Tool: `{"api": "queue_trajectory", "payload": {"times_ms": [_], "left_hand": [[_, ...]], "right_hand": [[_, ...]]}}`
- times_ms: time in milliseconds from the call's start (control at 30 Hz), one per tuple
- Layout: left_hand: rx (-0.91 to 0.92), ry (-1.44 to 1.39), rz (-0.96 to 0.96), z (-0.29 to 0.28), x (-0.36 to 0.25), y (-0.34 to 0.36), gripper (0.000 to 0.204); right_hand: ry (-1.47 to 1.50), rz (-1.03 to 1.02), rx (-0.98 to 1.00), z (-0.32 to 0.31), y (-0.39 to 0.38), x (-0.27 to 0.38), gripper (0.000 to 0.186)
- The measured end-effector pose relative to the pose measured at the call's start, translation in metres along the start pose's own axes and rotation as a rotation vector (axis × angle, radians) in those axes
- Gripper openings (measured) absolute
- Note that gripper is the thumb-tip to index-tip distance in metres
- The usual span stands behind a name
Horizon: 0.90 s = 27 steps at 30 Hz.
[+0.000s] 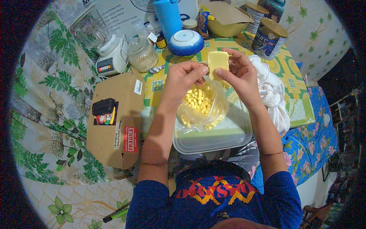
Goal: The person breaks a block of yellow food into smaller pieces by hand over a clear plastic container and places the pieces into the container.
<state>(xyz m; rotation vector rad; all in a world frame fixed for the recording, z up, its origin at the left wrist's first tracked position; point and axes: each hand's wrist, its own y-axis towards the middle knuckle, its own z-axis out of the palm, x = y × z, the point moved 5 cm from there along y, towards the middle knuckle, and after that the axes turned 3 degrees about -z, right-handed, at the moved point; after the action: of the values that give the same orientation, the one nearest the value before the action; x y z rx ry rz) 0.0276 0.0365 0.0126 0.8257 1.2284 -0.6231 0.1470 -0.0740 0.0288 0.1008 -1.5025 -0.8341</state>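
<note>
Brown cardboard box [108,133] left of the clear bag [218,106], and here's the left hand [182,78] at the bag's upper left, fingertips bunched, on what I can't tell. Yellow cubes [199,100] sit inside, a yellow slab [217,61] is up at the bag's far edge, apparently mid-handling, and the right hand [244,74], upper right, grips it thumb-to-fingers; moving it seems to call for a gentle pinch.

Two hands [241,76], one yellow slab [217,62], one bag [219,104], one tray [213,148], one brown carton [108,143].
</note>
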Motion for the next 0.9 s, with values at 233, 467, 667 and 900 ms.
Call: {"api": "queue_trajectory", "payload": {"times_ms": [233, 467, 667, 900], "left_hand": [[-0.048, -0.021, -0.005, -0.0007, -0.0012, 0.0014, 0.019], [-0.036, -0.046, 0.014, -0.0010, -0.0011, 0.0017, 0.020], [-0.026, -0.051, 0.014, -0.0024, 0.0022, 0.0027, 0.020], [0.042, -0.049, -0.016, 0.0020, 0.0039, 0.0038, 0.021]], "right_hand": [[0.034, 0.059, -0.048, -0.0056, 0.0004, -0.0018, 0.052], [0.052, 0.111, -0.036, -0.0041, 0.0004, -0.0022, 0.052], [0.039, 0.082, -0.019, -0.0016, 0.0010, -0.0021, 0.050], [0.040, 0.049, 0.005, -0.0009, -0.0005, -0.0004, 0.049]]}}
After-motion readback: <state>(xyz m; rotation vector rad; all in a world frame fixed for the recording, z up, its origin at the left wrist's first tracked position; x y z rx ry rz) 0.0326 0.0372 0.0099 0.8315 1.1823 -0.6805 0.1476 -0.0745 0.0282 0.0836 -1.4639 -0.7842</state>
